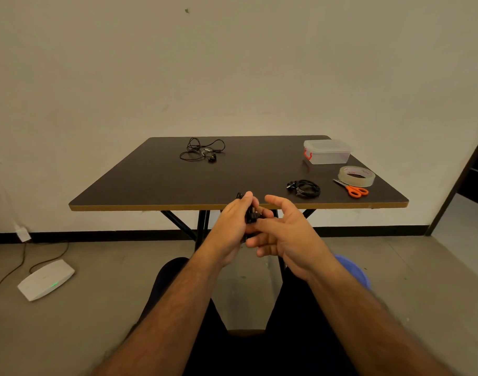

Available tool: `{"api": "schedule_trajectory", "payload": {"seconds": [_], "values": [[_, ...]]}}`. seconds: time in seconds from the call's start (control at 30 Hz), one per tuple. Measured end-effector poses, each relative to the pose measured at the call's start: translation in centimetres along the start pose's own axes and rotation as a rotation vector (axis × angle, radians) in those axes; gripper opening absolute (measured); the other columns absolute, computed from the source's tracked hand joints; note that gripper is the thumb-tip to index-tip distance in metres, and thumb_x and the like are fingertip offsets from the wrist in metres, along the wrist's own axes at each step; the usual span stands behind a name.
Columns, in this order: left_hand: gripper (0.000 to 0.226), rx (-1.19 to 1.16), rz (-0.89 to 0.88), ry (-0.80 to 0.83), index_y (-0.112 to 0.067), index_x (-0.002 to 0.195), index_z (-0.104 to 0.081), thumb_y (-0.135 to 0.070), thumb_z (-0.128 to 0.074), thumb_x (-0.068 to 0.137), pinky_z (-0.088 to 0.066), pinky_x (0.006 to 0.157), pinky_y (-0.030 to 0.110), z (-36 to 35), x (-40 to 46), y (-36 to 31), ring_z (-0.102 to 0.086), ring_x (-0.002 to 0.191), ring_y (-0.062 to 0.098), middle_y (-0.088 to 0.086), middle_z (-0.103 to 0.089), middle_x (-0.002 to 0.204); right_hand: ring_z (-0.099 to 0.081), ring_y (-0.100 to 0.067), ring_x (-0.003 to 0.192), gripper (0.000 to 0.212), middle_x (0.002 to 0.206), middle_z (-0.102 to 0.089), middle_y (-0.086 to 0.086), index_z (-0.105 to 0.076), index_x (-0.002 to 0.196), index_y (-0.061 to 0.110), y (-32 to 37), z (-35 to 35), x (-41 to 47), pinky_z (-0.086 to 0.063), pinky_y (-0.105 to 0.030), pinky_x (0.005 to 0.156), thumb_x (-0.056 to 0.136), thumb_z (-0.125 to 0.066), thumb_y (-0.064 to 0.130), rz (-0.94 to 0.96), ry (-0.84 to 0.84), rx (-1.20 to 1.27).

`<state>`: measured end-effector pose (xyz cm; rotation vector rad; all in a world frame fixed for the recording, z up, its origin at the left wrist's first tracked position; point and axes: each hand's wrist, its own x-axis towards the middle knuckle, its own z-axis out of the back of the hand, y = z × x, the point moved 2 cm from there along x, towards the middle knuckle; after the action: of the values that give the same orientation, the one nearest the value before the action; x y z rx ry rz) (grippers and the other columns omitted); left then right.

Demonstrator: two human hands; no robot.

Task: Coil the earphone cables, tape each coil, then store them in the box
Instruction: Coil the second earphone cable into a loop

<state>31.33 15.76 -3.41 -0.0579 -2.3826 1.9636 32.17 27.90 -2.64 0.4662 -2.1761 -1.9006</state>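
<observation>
We had the left hand clamped on a black earphone cable w/ the right hand loose, fingers apart, just off the desk.

A: The black earphone cable is mostly hidden behind the left hand; its coiling can't be judged.

B: Both forearms are cut off at the bottom edge, and the right forearm is blurred
</observation>
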Motion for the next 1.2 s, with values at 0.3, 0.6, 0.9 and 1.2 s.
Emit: {"api": "schedule_trajectory", "payload": {"seconds": [0.3,0.6,0.9,1.2], "values": [[0.049,-0.086,0.016,0.094,-0.014,0.096,-0.057,-0.057,-0.034,0.094,-0.050,0.065,0.026,-0.5,-0.4,0.5,-0.064,0.076,0.015,0.005,-0.069,0.088,-0.068,-0.021,0.053,0.057,0.078,-0.074,-0.008,-0.039,0.137,0.024,-0.7,0.1,0.1,-0.050,-0.028,0.041,0.090,-0.070,0.024,0.111,-0.186,-0.265],[0.032,-0.141,0.022,0.088,-0.011,0.106,-0.061,-0.038,-0.045,0.100,-0.048,0.060,0.030,-0.2,-0.5,0.6,-0.059,0.070,0.019,0.007,-0.072,0.093,-0.067,-0.016,0.052,0.063,0.072,-0.073,-0.003,-0.040,0.134,0.026,-0.5,0.2,0.0,-0.053,-0.028,0.044,0.083,-0.077,0.024,0.171,-0.201,-0.319],[0.025,-0.134,0.046,0.004,-0.012,0.097,-0.054,-0.034,-0.043,0.104,-0.043,0.046,0.022,0.6,-0.1,0.0,-0.051,0.052,0.011,0.000,-0.053,0.065,-0.061,-0.015,0.051,0.024,0.063,-0.066,-0.002,-0.056,0.114,0.026,-0.2,1.1,-0.5,-0.051,-0.026,0.048,0.093,-0.064,0.016,0.402,-0.200,-0.271],[0.030,-0.089,0.223,0.432,-0.018,0.078,-0.050,-0.041,-0.046,0.096,-0.018,0.035,0.012,-0.6,-1.4,-0.7,-0.028,0.040,0.001,-0.001,-0.045,0.065,-0.069,-0.020,0.098,0.030,0.100,-0.071,-0.007,-0.061,0.126,0.017,0.2,3.6,1.8,-0.057,-0.033,0.079,0.103,-0.043,0.013,0.118,0.124,-0.109]]}}
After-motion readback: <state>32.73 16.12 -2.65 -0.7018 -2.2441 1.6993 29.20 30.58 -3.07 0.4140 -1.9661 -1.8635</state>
